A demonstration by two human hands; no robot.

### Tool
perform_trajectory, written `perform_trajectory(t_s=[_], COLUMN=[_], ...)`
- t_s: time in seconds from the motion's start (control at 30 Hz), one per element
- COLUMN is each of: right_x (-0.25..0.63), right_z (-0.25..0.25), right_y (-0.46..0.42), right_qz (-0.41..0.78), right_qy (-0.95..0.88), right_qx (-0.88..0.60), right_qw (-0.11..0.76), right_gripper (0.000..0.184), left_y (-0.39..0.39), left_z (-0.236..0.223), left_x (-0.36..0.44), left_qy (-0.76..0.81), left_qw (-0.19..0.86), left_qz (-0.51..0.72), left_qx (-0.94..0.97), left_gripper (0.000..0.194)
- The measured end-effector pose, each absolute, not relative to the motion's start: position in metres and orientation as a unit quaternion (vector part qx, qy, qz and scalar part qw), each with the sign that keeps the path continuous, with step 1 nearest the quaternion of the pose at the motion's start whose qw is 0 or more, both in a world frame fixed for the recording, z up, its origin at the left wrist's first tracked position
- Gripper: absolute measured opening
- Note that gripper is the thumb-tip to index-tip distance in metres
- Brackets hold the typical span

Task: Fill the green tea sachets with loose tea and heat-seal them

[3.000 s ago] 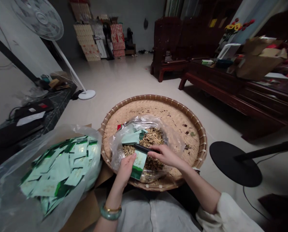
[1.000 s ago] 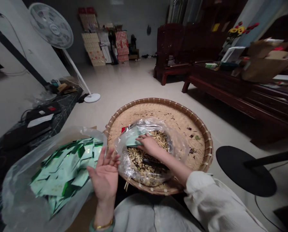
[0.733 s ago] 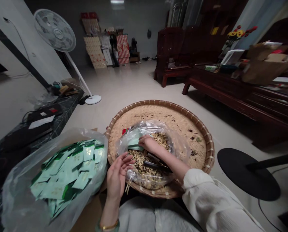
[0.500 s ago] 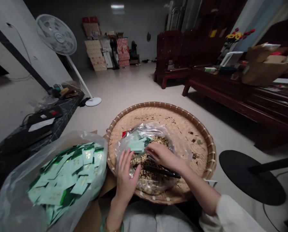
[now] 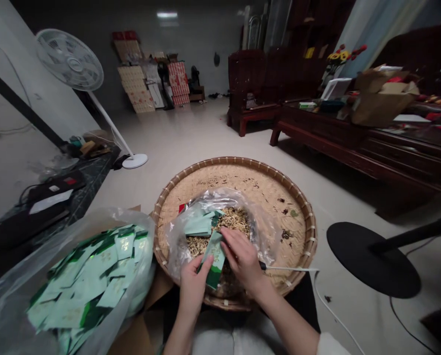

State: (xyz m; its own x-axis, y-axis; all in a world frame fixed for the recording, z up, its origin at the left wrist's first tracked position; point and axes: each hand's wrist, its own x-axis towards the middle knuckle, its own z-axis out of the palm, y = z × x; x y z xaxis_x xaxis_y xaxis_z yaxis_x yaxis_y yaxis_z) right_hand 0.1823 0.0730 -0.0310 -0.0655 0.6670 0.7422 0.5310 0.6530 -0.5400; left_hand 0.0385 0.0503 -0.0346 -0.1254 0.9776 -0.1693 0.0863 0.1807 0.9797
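A pale green and dark green sachet (image 5: 216,259) is held tilted over an open clear plastic bag (image 5: 176,241). My left hand (image 5: 194,281) pinches its lower left edge between thumb and fingers. At its upper right edge, the fingers of my right hand (image 5: 242,259) are closed on the packet. Loose dried, chopped material (image 5: 237,219) fills the bag, and a small stack of similar sachets (image 5: 198,225) lies on it. Below my right wrist shows the black end of a corded device (image 5: 262,265); the rest of it is hidden.
The bag sits in a round woven bamboo tray (image 5: 298,236) with scattered dark bits. To the left, a big plastic bag (image 5: 6,301) holds many filled sachets. A black round stand base (image 5: 372,261), a white cord (image 5: 339,318), a white fan (image 5: 72,61) and a dark wooden table (image 5: 316,128) surround it.
My right hand has drawn a sachet from the stack towards me, and my left hand has closed on it. The black device is now mostly covered. The view has shifted slightly right.
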Motion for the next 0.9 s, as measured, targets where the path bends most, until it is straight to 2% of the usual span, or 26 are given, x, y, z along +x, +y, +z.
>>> perform_trajectory(t_s=[0.07, 0.23, 0.33, 0.43, 0.53, 0.63, 0.77, 0.9], right_x=[0.183, 0.189, 0.191, 0.189, 0.183, 0.181, 0.182, 0.183], right_z=[-0.031, -0.023, -0.019, -0.020, -0.025, -0.029, -0.034, -0.038], right_y=[0.070, 0.064, 0.059, 0.054, 0.048, 0.046, 0.043, 0.040], right_qz=[0.047, 0.052, 0.125, 0.253, 0.411, 0.556, 0.631, 0.668], right_qy=[-0.727, -0.696, -0.690, -0.667, -0.594, -0.525, -0.506, -0.488], right_qx=[-0.403, -0.449, -0.439, -0.430, -0.448, -0.422, -0.417, -0.390], right_qw=[0.554, 0.558, 0.562, 0.553, 0.527, 0.487, 0.415, 0.404], right_gripper=[0.037, 0.009, 0.010, 0.010, 0.016, 0.032, 0.052, 0.063], left_y=[0.049, 0.047, 0.048, 0.051, 0.050, 0.045, 0.039, 0.038], left_z=[-0.035, -0.032, -0.036, -0.043, -0.043, -0.040, -0.035, -0.035], left_x=[0.040, 0.035, 0.026, 0.022, 0.025, 0.030, 0.030, 0.024], left_qy=[0.591, 0.616, 0.636, 0.593, 0.529, 0.509, 0.504, 0.539], left_qw=[0.500, 0.443, 0.396, 0.445, 0.532, 0.587, 0.629, 0.600], left_qz=[0.460, 0.453, 0.504, 0.583, 0.603, 0.564, 0.496, 0.461], left_qx=[0.435, 0.468, 0.429, 0.332, 0.272, 0.280, 0.322, 0.370], left_gripper=[0.038, 0.033, 0.032, 0.041, 0.045, 0.046, 0.052, 0.061])
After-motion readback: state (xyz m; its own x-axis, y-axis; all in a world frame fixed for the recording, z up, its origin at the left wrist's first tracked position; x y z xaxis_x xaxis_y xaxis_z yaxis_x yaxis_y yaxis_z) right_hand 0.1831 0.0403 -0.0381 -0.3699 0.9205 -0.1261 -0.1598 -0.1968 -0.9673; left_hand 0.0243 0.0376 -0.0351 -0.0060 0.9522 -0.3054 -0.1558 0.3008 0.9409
